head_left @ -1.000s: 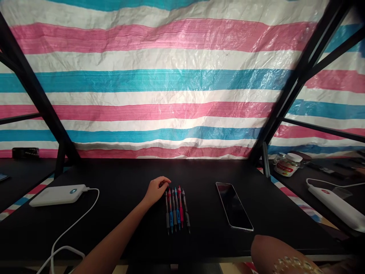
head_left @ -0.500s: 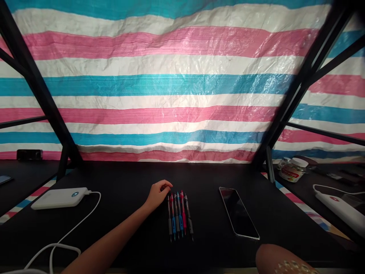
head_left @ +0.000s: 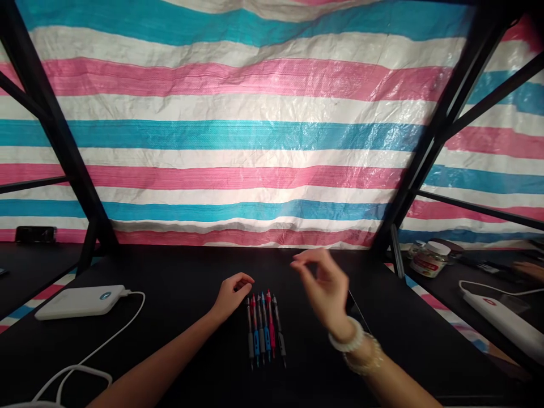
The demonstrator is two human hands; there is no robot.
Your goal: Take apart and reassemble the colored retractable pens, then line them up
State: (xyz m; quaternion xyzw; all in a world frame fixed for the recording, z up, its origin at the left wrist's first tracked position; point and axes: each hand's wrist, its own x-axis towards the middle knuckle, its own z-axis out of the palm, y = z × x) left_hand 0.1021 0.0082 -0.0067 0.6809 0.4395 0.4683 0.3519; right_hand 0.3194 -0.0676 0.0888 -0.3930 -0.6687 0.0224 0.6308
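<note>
Several pens (head_left: 264, 331) lie side by side in a row on the black table (head_left: 191, 362), with grey, blue and pink grips toward me. My left hand (head_left: 232, 293) rests on the table just left of their far ends, fingers loosely bent and thumb apart, with nothing seen in it. To the right of the pens, my right hand (head_left: 325, 286) is raised and slightly blurred. Its fingers curve toward the thumb with a small gap, and no object shows between them. Behind that wrist, a phone (head_left: 359, 310) is mostly hidden.
A white power bank (head_left: 80, 301) with a white cable (head_left: 114, 334) sits at the left. On the neighbouring right-hand table are a jar (head_left: 430, 259), another white power bank (head_left: 504, 320) and part of another person's hand (head_left: 529, 269). Black metal struts (head_left: 403, 204) rise on both sides.
My right hand has come up from the lower right edge, over the phone, toward the pens. My left hand stays beside the pens. The view has shifted slightly.
</note>
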